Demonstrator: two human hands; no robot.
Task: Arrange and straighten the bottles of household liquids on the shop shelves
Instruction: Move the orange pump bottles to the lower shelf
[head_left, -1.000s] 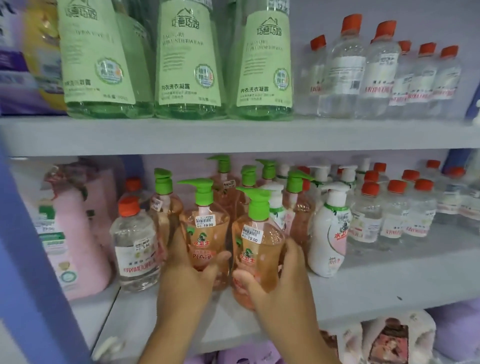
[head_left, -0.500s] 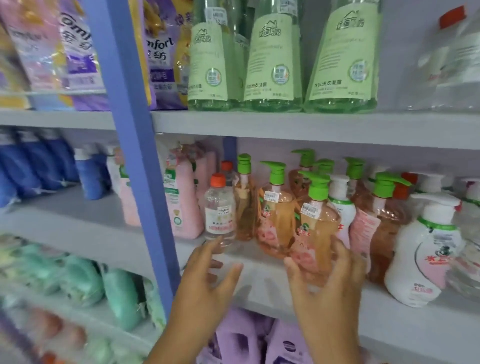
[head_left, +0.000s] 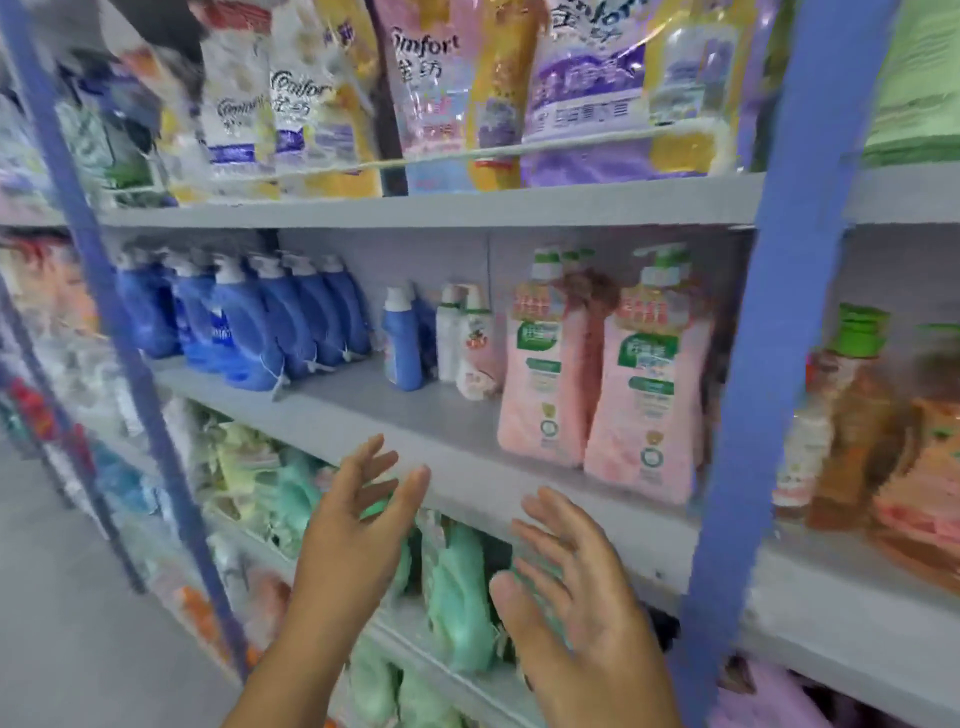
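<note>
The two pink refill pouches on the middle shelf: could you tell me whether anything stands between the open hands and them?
Nothing visible does. The left hand and right hand hover open and empty before the shelf edge, and the pink refill pouches stand up and to the right at the shelf's front, left of the blue upright.

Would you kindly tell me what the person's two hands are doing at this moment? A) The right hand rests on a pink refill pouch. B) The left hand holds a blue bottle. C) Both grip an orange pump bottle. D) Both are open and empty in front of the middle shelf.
D: the left hand and right hand hover with fingers spread, touching nothing, before the middle shelf.
</note>
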